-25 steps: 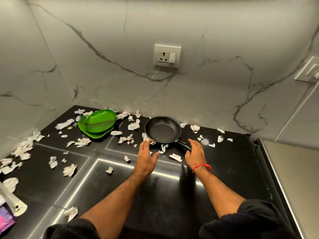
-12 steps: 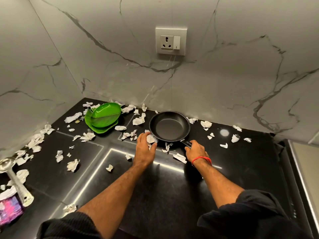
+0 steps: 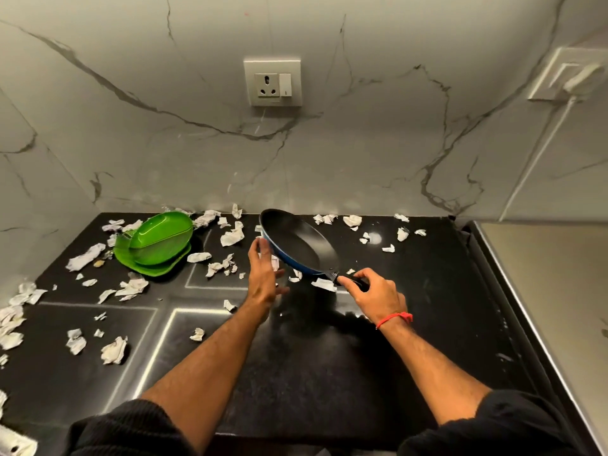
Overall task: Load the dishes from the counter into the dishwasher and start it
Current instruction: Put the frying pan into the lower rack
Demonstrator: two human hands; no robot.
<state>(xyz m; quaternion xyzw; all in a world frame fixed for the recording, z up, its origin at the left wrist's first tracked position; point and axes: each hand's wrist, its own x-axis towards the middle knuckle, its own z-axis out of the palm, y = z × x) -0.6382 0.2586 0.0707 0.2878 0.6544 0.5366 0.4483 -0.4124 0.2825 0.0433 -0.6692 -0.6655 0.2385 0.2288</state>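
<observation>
Stage: early | frying pan (image 3: 297, 246) held tilted off tabletop (image 3: 411, 324), handle gripped by right hand (image 3: 375, 296) fingers | left hand (image 3: 263, 274) fingers released beside rim | green dishes (image 3: 156, 245) unloaded | dishwasher unseen, start pending

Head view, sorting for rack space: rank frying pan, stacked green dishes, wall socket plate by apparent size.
1. Frying pan, tilted, so unsure against the dishes
2. Stacked green dishes, looking about alike
3. Wall socket plate, smallest, though farther away
</observation>
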